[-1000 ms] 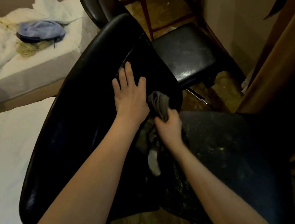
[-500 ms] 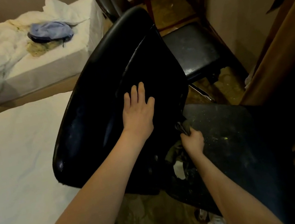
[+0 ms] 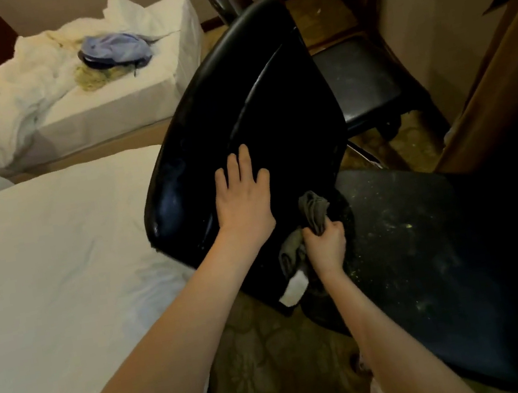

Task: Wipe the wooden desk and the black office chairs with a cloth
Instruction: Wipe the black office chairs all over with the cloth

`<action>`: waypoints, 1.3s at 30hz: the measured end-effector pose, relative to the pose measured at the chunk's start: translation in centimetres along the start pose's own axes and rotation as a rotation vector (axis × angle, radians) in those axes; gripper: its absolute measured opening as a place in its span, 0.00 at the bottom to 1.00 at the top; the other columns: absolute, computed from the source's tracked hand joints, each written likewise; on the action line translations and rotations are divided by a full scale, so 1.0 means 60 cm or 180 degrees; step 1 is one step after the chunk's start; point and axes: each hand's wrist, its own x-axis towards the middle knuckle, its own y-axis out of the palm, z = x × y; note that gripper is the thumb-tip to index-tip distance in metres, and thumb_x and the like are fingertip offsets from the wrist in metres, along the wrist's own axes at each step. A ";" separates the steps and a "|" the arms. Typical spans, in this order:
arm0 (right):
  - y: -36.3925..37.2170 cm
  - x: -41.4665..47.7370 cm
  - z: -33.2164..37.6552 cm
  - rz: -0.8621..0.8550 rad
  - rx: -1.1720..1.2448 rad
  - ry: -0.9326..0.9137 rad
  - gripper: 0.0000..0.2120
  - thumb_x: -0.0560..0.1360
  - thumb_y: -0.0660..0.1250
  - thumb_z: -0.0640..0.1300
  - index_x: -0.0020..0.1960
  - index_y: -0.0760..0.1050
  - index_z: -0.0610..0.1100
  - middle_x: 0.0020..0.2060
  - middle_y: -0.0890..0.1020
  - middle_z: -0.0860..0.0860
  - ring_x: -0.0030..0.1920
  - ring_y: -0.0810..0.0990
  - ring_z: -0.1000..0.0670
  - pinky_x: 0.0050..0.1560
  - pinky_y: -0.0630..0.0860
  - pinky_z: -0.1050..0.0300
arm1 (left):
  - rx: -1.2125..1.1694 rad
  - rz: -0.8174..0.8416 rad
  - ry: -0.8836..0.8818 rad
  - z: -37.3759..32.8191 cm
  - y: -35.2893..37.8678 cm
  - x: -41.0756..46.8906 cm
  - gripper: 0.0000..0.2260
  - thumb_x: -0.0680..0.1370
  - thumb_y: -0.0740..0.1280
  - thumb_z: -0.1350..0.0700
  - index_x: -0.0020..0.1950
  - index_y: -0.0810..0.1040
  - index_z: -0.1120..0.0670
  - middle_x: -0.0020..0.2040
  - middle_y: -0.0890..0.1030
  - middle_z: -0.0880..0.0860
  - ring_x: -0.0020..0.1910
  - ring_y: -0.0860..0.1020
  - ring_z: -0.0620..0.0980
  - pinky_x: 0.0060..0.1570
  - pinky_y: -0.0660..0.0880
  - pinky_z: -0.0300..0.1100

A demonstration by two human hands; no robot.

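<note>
While the fingers (image 3: 334, 227) of the right hand (image 3: 326, 250) are curled tight round a bunched grey cloth (image 3: 314, 211), holding it against the lower edge of the backrest (image 3: 234, 97), the left hand (image 3: 244, 198) lies flat on that backrest, fingers (image 3: 244, 161) straight and slightly apart — steadying it, I judge. The backrest shines, so it looks mostly wiped. The seat (image 3: 431, 253) beside the cloth is flecked with pale dust and looks not yet done. The second black chair (image 3: 357, 77) beyond looks dull too — and the tabletop is out of view, so its state cannot be told. Well under half done, I judge.
</note>
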 end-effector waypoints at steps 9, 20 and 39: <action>-0.078 0.006 0.044 0.0310 -0.0058 -0.0389 0.19 0.78 0.62 0.41 0.69 0.69 0.43 0.61 0.72 0.44 0.59 0.73 0.46 0.64 0.69 0.47 | -0.0608 -0.0321 -0.0116 0.020 -0.017 -0.056 0.26 0.74 0.65 0.58 0.70 0.61 0.55 0.76 0.46 0.61 0.74 0.49 0.62 0.70 0.56 0.52; 0.007 -0.125 -0.025 0.0329 -0.0918 -0.0876 0.25 0.77 0.64 0.40 0.72 0.63 0.43 0.63 0.64 0.47 0.56 0.73 0.49 0.60 0.72 0.58 | -0.1450 -0.0404 -0.0006 0.048 0.005 -0.094 0.22 0.72 0.65 0.68 0.65 0.68 0.59 0.75 0.54 0.60 0.74 0.50 0.58 0.65 0.64 0.46; 0.019 -0.153 0.015 0.0209 -0.0260 -0.1328 0.20 0.76 0.64 0.37 0.67 0.69 0.39 0.55 0.66 0.48 0.51 0.72 0.52 0.55 0.73 0.61 | -0.1714 -0.0997 -0.0058 0.034 0.042 -0.099 0.22 0.70 0.62 0.72 0.64 0.71 0.62 0.72 0.61 0.61 0.74 0.55 0.58 0.69 0.59 0.45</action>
